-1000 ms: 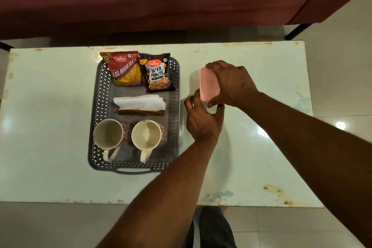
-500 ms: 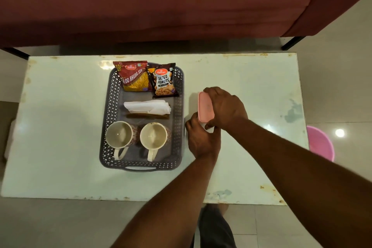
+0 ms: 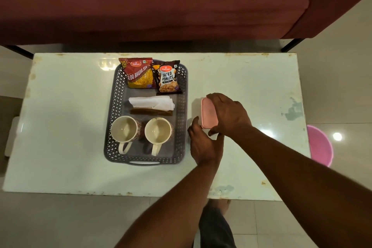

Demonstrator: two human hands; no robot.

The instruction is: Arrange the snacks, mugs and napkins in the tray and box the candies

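Nearest: left hand (image 3: 203, 144), grip loosely open, steadying candy box (image 3: 209, 113) on bench (image 3: 251, 86); right hand (image 3: 229, 115) grip pressing its pink lid. Step: boxing candies; next, seat lid evenly. Beyond: tray (image 3: 112, 110) already holds 2 mugs, napkins, 2 snacks.

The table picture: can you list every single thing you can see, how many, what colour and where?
tray: 1, grey, on the table's middle
snack packets: 2, red and dark brown, tray's far end
napkins: 1 stack, white, tray's middle
mugs: 2, cream inside, tray's near end
box: 1, pink lid, right of the tray
table: 1, white
sofa: 1, maroon, behind the table
bucket: 1, pink, on the floor at right
left hand: 1, beside the box
right hand: 1, over the box
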